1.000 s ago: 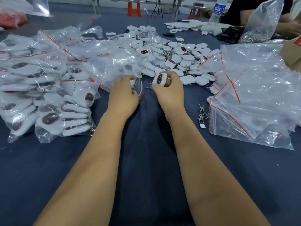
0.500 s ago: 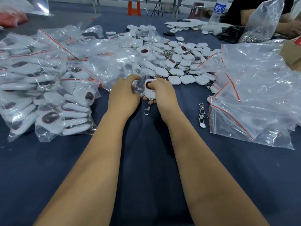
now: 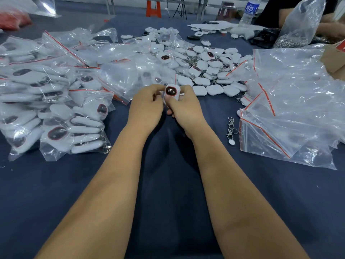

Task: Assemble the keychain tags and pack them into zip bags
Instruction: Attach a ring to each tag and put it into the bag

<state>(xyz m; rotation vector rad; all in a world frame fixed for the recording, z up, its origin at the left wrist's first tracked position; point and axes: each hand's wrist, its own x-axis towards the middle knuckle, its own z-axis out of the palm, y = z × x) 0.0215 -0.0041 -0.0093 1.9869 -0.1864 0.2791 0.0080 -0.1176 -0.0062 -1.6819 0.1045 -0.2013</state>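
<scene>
Dark blue cloth (image 3: 56, 193) covers the work surface, wrinkled in places. At 1 o'clock, far edge: clear plastic water bottle (image 3: 249, 11) with blue label, upright. Just left of it, flat white paper sheets (image 3: 211, 25) with a dark pen-like object lying on top. At 12 o'clock, beyond the surface: orange plastic stool (image 3: 153, 8); right of it, a thin black tripod (image 3: 179, 10) standing on the floor. At 2 o'clock, right edge: corner of a brown cardboard box (image 3: 336, 58) with a red-and-white label. At 10 o'clock, far corner: blurred red mass (image 3: 13, 20), contents cannot be told.
</scene>
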